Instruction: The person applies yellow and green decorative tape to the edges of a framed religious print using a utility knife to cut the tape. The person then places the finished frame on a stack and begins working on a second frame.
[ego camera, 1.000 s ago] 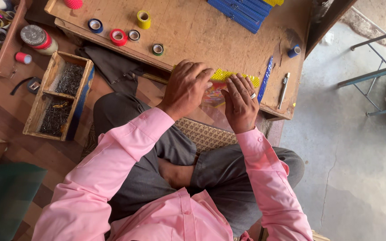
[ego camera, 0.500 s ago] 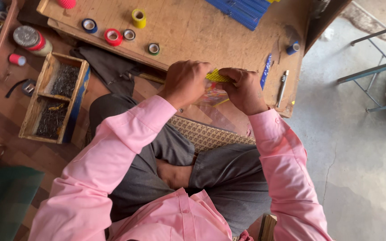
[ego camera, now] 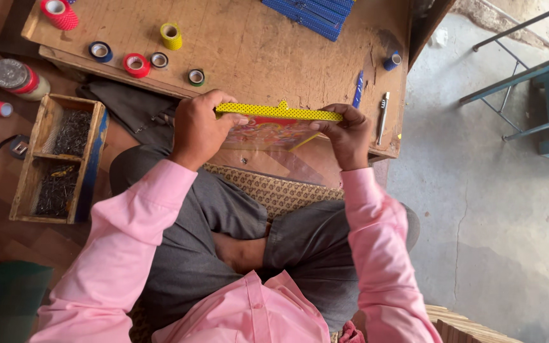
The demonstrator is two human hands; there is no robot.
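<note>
Both hands hold a small picture frame [ego camera: 273, 127] with a yellow dotted edge, tilted up at the near edge of the wooden desk [ego camera: 274, 51] above the person's crossed legs. The left hand [ego camera: 199, 130] grips the frame's left end with its fingers curled around it, and the right hand [ego camera: 349, 135] pinches the right end between thumb and fingers. Small rolls of tape [ego camera: 136, 64] lie on the desk beyond the frame, a blue pen [ego camera: 358, 90] lies near the right hand, and a wooden box of nails [ego camera: 58, 157] sits on the floor to the left.
</note>
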